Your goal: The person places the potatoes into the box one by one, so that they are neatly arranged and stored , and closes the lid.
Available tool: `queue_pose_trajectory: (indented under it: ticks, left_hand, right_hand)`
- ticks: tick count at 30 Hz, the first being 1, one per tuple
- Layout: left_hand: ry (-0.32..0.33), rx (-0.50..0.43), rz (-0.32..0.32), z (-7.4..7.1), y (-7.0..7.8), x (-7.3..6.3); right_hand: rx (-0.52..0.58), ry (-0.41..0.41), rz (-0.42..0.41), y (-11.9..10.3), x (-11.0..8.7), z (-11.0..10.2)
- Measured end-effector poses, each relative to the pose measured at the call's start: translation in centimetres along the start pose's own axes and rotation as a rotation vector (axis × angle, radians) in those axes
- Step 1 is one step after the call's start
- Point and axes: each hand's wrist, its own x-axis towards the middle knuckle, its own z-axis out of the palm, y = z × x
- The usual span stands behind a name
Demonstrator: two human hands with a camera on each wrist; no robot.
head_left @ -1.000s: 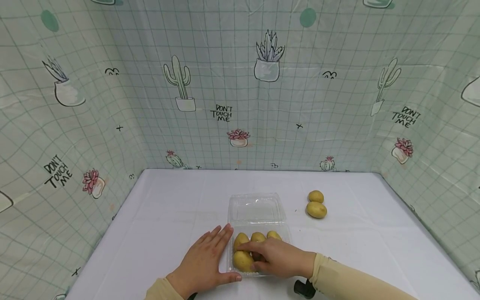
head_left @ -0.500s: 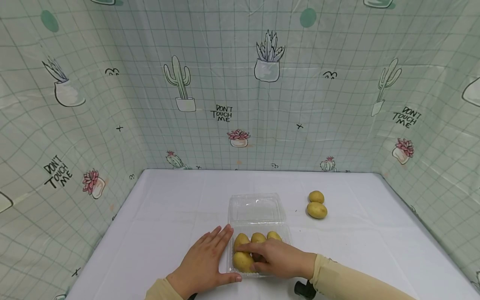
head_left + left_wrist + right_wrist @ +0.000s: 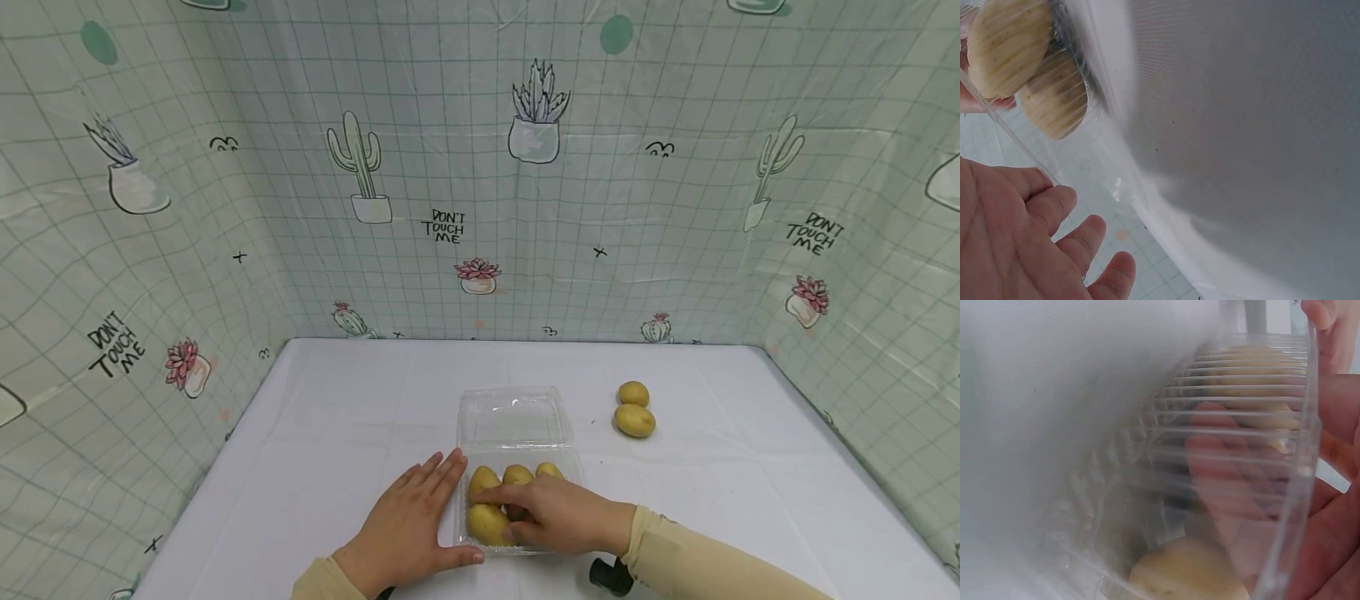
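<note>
A clear plastic clamshell box [image 3: 517, 417] lies with its lid folded back, and several yellow potatoes are in its near half. My right hand [image 3: 566, 517] reaches into it, holding the front-left potato [image 3: 487, 524] between thumb and index finger. Through the ribbed wall in the right wrist view, other fingers [image 3: 1222, 469] hang inside the box. Behind them sit a back-left potato [image 3: 483, 478], a back-middle potato [image 3: 517, 474] and a back-right potato [image 3: 550, 470]. Along the box's left side my left hand [image 3: 408, 525] lies flat, fingers straight, fingertips at the edge. The right hand hides part of the box.
Two loose potatoes [image 3: 635, 421] lie touching, one behind the other, on the white tablecloth [image 3: 360, 400] right of the box. A black object [image 3: 611, 577] shows under the right wrist. Grid-patterned cloth walls [image 3: 420, 283] enclose the table's back and sides.
</note>
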Motion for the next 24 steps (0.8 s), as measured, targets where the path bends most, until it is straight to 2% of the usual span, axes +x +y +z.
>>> queue_pose_trajectory:
  ticks: [8,16,19,24]
  left_hand:
    - [-0.006,-0.007,-0.003,-0.1,0.0,0.0]
    - [-0.012,-0.013,-0.011,-0.2,0.1,0.0]
    - [-0.017,-0.015,-0.017,-0.2,0.1,0.0]
    - [-0.018,-0.008,-0.022,-0.1,0.1,0.0]
  right_hand:
    - [0.05,0.004,0.0,-0.1,-0.4,-0.4]
    - [0.155,0.009,-0.033,-0.1,-1.1,-1.3]
    - [0.155,0.018,-0.017,0.1,-1.6,-1.9]
    - [0.163,0.046,0.055,0.5,-2.4,-3.6]
